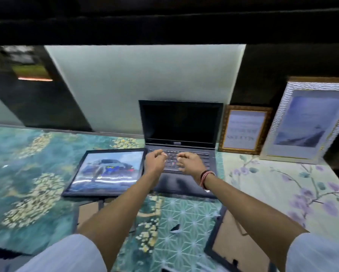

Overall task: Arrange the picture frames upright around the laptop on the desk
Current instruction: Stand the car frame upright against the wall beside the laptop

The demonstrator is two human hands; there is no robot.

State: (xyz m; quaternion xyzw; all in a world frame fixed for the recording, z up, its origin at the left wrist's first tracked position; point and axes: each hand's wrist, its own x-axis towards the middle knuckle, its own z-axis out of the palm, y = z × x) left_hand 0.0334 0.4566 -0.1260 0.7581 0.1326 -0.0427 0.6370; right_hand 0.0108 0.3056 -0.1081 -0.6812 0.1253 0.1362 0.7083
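Both my hands hover over the keyboard of the open laptop [181,134] at the frame's centre, my left hand [155,159] and right hand [190,161] loosely curled, holding nothing. The black frame [106,171] lies flat just left of the laptop. At right, the gold frame [245,129] and the white frame [306,120] stand upright against the wall. Two more frames lie face down at the bottom.

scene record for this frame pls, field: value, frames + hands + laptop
laptop: open, screen dark, at back of desk
gold frame: upright, just right of laptop
white frame: upright, right of gold frame
black frame: lying face up, left of laptop
frames near front edge: lying face down, backing showing
left hand: empty, over keyboard
right hand: empty, over keyboard
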